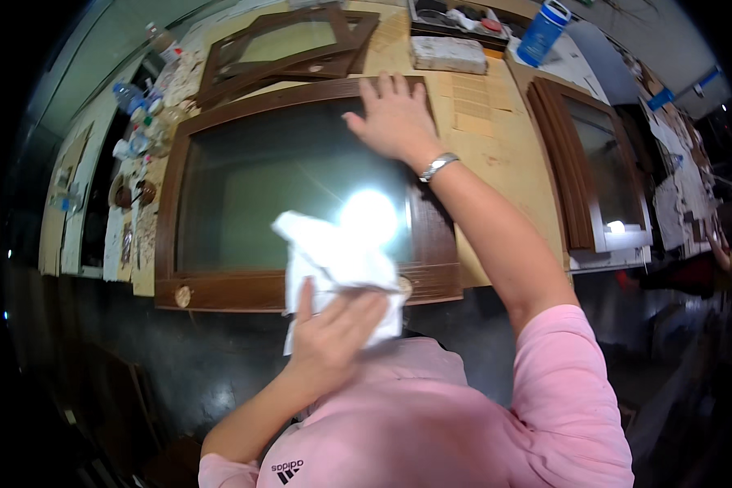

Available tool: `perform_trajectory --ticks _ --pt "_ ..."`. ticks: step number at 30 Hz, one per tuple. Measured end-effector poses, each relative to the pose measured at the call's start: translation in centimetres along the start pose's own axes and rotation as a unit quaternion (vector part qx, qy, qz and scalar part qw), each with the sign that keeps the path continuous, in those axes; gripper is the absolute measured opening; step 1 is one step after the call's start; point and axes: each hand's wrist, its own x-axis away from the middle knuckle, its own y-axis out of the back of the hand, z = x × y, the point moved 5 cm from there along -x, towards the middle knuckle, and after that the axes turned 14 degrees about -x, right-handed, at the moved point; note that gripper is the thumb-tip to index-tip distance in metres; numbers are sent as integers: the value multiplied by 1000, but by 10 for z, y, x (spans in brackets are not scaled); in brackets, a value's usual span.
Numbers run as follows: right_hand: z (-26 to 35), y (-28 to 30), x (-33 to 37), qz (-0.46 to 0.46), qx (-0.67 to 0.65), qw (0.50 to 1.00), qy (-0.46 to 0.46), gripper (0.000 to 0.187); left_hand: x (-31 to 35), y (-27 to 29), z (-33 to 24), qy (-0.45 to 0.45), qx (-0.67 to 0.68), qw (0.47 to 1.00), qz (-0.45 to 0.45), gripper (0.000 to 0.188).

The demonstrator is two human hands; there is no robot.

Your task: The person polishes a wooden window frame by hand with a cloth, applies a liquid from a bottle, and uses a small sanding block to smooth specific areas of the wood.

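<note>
A brown wooden cabinet door (431, 285) with a glass pane (260, 187) lies flat on the table, its near edge at the table's front. My left hand (333, 329) is at this near edge, slightly blurred, with a crumpled white cloth (317, 244) under its fingers and thumb. The cloth spreads over the near rail and part of the glass. My right hand (394, 114), with a metal watch on the wrist, rests with fingers spread on the far right corner of the door. A bright lamp reflection shows in the glass.
More brown frames (211, 73) are stacked at the back left. Several bottles (130, 98) and jars line the left side. A blue bottle (543, 32) and a wrapped block (449, 54) stand at the back. Further glazed doors (573, 163) are piled at the right.
</note>
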Motion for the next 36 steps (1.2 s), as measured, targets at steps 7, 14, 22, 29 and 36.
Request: perform_trajectory --ticks 7,14,22,29,36 --pt "5 -1 0 11 -34 999 -5 76 -30 -19 -43 -64 5 997 42 59" --pt "8 0 1 19 -30 999 -12 76 -51 -18 -63 -99 -7 993 57 60" --pt "8 2 0 32 -42 998 -27 76 -48 -23 -61 -57 4 998 27 49" --pt "8 2 3 51 -37 998 -30 75 -11 -12 -34 -43 -92 995 -10 45" --pt "-1 -4 1 10 -45 999 -19 76 -19 -20 -38 -48 -68 996 -22 42"
